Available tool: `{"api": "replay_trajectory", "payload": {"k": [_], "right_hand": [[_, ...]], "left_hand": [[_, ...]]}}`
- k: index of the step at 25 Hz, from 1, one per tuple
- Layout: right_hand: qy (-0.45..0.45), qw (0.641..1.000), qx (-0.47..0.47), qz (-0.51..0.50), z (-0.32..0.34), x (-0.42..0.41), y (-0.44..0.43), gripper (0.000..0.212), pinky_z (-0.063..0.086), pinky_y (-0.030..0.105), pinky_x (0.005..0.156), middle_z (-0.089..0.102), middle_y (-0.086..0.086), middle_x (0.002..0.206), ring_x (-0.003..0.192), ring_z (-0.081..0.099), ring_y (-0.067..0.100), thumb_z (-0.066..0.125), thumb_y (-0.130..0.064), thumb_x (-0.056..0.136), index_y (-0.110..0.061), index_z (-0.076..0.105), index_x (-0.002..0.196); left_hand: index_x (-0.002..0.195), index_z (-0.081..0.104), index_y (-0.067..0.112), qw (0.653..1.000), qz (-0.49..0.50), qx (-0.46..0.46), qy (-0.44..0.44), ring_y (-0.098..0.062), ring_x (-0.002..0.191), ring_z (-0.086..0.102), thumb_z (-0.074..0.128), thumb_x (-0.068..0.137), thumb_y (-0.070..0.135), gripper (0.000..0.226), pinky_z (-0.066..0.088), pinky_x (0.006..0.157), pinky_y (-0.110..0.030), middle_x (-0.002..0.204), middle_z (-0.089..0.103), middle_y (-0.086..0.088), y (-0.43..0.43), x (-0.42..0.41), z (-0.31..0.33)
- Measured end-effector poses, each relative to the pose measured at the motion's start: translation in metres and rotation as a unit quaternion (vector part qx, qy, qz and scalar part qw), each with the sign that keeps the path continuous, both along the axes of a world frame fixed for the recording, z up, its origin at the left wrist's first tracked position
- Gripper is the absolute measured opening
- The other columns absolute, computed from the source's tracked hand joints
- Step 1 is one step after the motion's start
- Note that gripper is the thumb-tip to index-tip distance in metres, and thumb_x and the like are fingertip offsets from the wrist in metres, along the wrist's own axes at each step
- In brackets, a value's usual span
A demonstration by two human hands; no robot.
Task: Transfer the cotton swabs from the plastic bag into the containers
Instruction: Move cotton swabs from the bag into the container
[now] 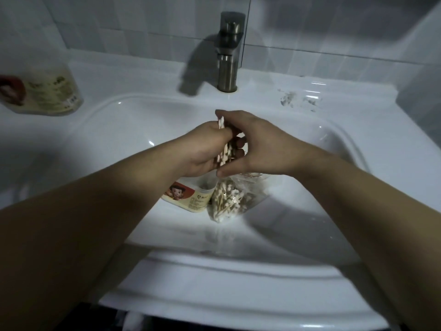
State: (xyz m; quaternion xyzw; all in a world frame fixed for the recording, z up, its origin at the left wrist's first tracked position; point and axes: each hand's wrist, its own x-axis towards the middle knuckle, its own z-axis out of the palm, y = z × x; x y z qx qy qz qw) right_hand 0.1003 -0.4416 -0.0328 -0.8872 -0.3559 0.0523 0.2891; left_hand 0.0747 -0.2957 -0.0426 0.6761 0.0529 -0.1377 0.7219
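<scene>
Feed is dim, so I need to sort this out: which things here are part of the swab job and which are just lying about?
Job: bundle of swabs, gripped by left hand and right hand; plastic bag; container in the basin; second container on the counter.
Lying about: faucet; sink; scraps right of the faucet.

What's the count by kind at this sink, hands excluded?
Containers: 2 (one at far left, one below the hands)
Plastic bag: 1
Faucet: 1
Sink: 1
Cotton swabs: too many to count; a bunch held between left hand and right hand, the rest in the bag
Total: 5 countable things
</scene>
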Motion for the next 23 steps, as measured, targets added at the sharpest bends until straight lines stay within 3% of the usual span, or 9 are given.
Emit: {"api": "replay_trajectory", "payload": {"k": [3, 7, 11, 13, 15, 19, 23], "right_hand": [[-0.061, 0.998, 0.002, -0.009, -0.0008, -0.0002, 0.0032, 0.107, 0.045, 0.023, 0.101, 0.057, 0.000, 0.135, 0.117, 0.055, 0.010, 0.094, -0.036, 0.065, -0.018, 0.038, 0.155], [-0.034, 0.999, 0.034, 0.000, -0.0020, -0.0020, 0.0040, 0.108, 0.043, 0.020, 0.104, 0.056, -0.003, 0.136, 0.121, 0.053, 0.006, 0.094, -0.043, 0.064, -0.019, 0.040, 0.154], [-0.063, 0.998, 0.020, -0.013, -0.0024, 0.0025, 0.0024, 0.095, 0.045, 0.022, 0.100, 0.061, -0.005, 0.126, 0.107, 0.055, 0.001, 0.092, -0.038, 0.069, -0.019, 0.048, 0.151], [-0.049, 0.999, -0.007, 0.008, -0.0033, 0.0040, 0.0009, 0.109, 0.042, 0.015, 0.101, 0.055, -0.008, 0.130, 0.107, 0.051, -0.004, 0.093, -0.044, 0.063, -0.018, 0.040, 0.155], [-0.056, 0.997, -0.047, 0.033, -0.0066, 0.0060, 0.0015, 0.119, 0.039, 0.016, 0.103, 0.050, -0.004, 0.138, 0.120, 0.050, 0.003, 0.095, -0.044, 0.060, -0.015, 0.032, 0.158], [-0.108, 0.994, -0.033, 0.014, -0.0044, 0.0073, 0.0016, 0.100, 0.045, 0.023, 0.097, 0.063, 0.002, 0.128, 0.114, 0.060, 0.016, 0.093, -0.039, 0.068, -0.015, 0.044, 0.152], [-0.072, 0.997, -0.032, 0.027, -0.0037, 0.0026, 0.0027, 0.121, 0.036, 0.014, 0.102, 0.052, -0.005, 0.136, 0.123, 0.049, 0.006, 0.094, -0.047, 0.063, -0.018, 0.027, 0.160]], "left_hand": [[0.089, 0.062, 0.007, 1.000, 0.006, -0.008, 0.000, -0.015, 0.063, 0.064, 0.041, 0.106, 0.004, 0.027, 0.050, 0.052, -0.026, 0.069, 0.066, -0.005, -0.0007, -0.0004, 0.0016], [0.090, 0.062, 0.005, 1.000, 0.011, -0.010, 0.005, -0.019, 0.069, 0.065, 0.040, 0.104, 0.002, 0.025, 0.052, 0.058, -0.028, 0.076, 0.064, -0.010, 0.0012, 0.0003, 0.0017], [0.097, 0.060, 0.003, 0.999, -0.001, -0.027, 0.024, -0.021, 0.075, 0.060, 0.041, 0.105, 0.003, 0.020, 0.055, 0.055, -0.027, 0.082, 0.059, -0.012, -0.0004, -0.0012, 0.0026], [0.102, 0.059, 0.001, 0.999, 0.001, -0.042, 0.030, -0.025, 0.081, 0.060, 0.038, 0.104, 0.000, 0.021, 0.055, 0.060, -0.030, 0.083, 0.059, -0.014, -0.0001, -0.0013, 0.0030], [0.102, 0.059, -0.001, 0.997, 0.003, -0.065, 0.032, -0.026, 0.080, 0.064, 0.035, 0.103, -0.004, 0.024, 0.058, 0.063, -0.031, 0.081, 0.062, -0.016, 0.0009, -0.0013, 0.0035], [0.098, 0.060, 0.003, 0.998, -0.002, -0.053, 0.040, -0.019, 0.069, 0.067, 0.041, 0.105, 0.001, 0.021, 0.055, 0.058, -0.028, 0.076, 0.066, -0.011, 0.0003, -0.0026, 0.0047], [0.108, 0.060, 0.000, 0.996, 0.021, -0.068, 0.048, -0.024, 0.081, 0.072, 0.037, 0.104, -0.002, 0.024, 0.060, 0.070, -0.035, 0.087, 0.070, -0.016, 0.0004, -0.0011, 0.0045]]}}
